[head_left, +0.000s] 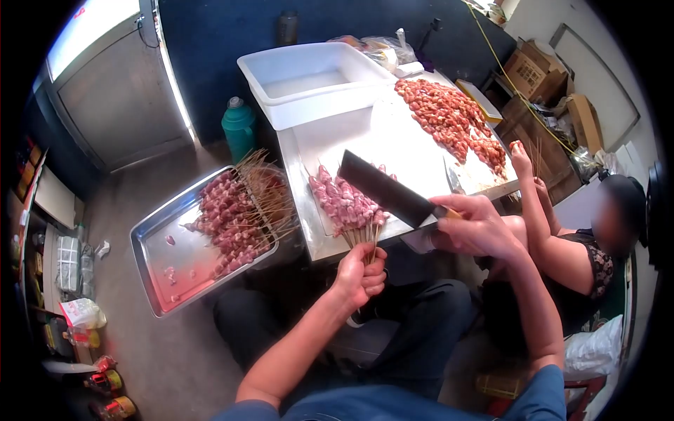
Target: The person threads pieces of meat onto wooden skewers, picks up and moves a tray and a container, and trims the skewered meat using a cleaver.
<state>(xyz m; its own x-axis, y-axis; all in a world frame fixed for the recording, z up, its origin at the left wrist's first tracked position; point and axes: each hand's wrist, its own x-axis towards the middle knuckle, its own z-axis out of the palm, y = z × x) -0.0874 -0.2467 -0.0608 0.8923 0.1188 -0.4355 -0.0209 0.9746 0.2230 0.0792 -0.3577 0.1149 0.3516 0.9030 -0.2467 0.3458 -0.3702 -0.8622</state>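
Note:
My left hand point(360, 277) is closed around the stick ends of a bunch of meat skewers point(344, 200). Their meat ends lie on the white tabletop point(319, 242), fanned out away from me. My right hand point(472, 226) grips the handle of a cleaver point(386, 189). Its wide dark blade is held over the skewers and hides part of the meat; whether it touches them I cannot tell. To the left, a metal tray point(156, 263) holds a pile of more meat skewers point(228, 224), with their sticks pointing right over its rim.
A white plastic tub point(316, 105) stands at the table's back. Cut meat pieces point(449, 119) are spread at the far right. A co-worker point(562, 245) sits at the right with raised hands near some sticks. A teal flask point(239, 130) stands behind the tray.

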